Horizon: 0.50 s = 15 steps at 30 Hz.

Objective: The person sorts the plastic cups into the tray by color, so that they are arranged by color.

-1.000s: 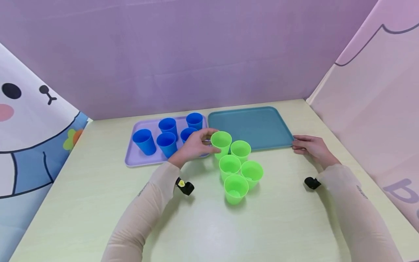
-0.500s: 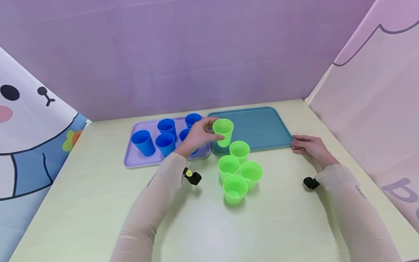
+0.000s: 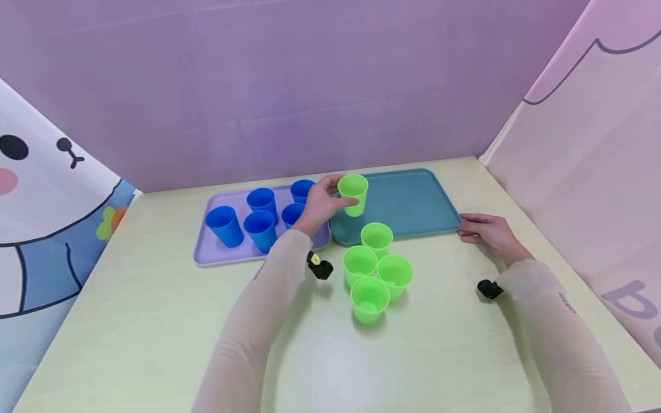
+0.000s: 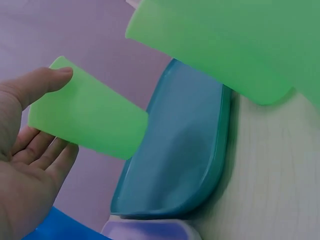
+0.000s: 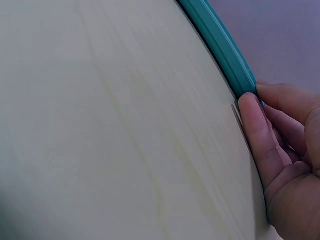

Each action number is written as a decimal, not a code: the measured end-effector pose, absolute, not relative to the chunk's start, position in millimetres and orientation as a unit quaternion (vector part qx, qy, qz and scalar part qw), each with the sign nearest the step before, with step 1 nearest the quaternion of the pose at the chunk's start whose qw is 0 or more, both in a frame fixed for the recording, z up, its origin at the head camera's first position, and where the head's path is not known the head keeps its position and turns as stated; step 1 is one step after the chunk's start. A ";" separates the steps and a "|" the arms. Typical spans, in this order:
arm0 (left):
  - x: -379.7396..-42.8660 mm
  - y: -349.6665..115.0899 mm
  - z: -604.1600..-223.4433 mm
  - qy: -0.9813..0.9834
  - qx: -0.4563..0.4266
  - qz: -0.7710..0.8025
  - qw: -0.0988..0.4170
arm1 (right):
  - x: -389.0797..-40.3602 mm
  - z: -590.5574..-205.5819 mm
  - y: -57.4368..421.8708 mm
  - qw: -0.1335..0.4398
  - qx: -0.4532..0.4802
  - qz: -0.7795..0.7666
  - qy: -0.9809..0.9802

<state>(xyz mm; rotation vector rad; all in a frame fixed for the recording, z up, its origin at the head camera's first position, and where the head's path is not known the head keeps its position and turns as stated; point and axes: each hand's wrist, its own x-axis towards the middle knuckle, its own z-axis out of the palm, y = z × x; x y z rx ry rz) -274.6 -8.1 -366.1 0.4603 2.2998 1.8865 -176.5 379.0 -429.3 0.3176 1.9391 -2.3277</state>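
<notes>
My left hand point(image 3: 321, 202) grips a light green plastic cup point(image 3: 354, 195) between thumb and fingers. The cup is upright, raised above the near-left part of a teal tray point(image 3: 405, 203); in the left wrist view a shadow falls on the tray below the green cup point(image 4: 90, 112). At the tray's near-right corner, my right hand point(image 3: 488, 232) pinches the rim with thumb and fingertips, seen close in the right wrist view on the tray edge point(image 5: 225, 55). Several more green cups point(image 3: 369, 298) stand upright, close together, on the table in front of the tray.
A lavender tray point(image 3: 206, 252) lies left of the teal one, their edges meeting. Several upright blue cups point(image 3: 225, 226) stand on it, some partly behind my left hand. A purple cloth wall point(image 3: 330, 86) rises behind the pale table point(image 3: 155, 332).
The left hand has lifted the green cup away from the rest and carried it up and back over the teal tray. My right hand stays on the tray's corner.
</notes>
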 end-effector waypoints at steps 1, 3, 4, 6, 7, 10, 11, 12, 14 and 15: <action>-276.0 -5.3 -366.7 0.763 0.146 0.627 0.059 | -176.3 -429.4 379.1 0.047 0.104 -0.763 0.636; -278.0 -0.2 -367.9 0.765 0.138 0.628 0.042 | -175.9 -429.6 379.4 0.045 0.104 -0.764 0.635; -278.5 2.2 -368.3 0.767 0.135 0.626 0.033 | -175.8 -429.8 379.5 0.045 0.104 -0.764 0.635; -279.1 6.2 -369.4 0.772 0.125 0.623 0.019 | -175.7 -430.0 379.3 0.045 0.104 -0.764 0.636; -279.3 7.8 -370.0 0.773 0.121 0.622 0.013 | -175.7 -430.1 379.3 0.045 0.105 -0.763 0.636; -280.3 11.4 -372.9 0.777 0.106 0.620 -0.002 | -175.6 -429.9 378.8 0.043 0.108 -0.763 0.636; -280.8 12.1 -374.2 0.777 0.102 0.622 -0.006 | -175.5 -429.8 378.6 0.043 0.108 -0.763 0.636; -281.5 12.8 -375.6 0.775 0.099 0.624 -0.010 | -175.5 -429.6 378.4 0.043 0.110 -0.763 0.636; -282.9 14.0 -378.9 0.774 0.095 0.626 -0.015 | -175.4 -429.4 378.0 0.042 0.110 -0.762 0.637; -283.3 14.5 -380.3 0.774 0.093 0.627 -0.017 | -175.4 -429.4 377.9 0.043 0.110 -0.761 0.638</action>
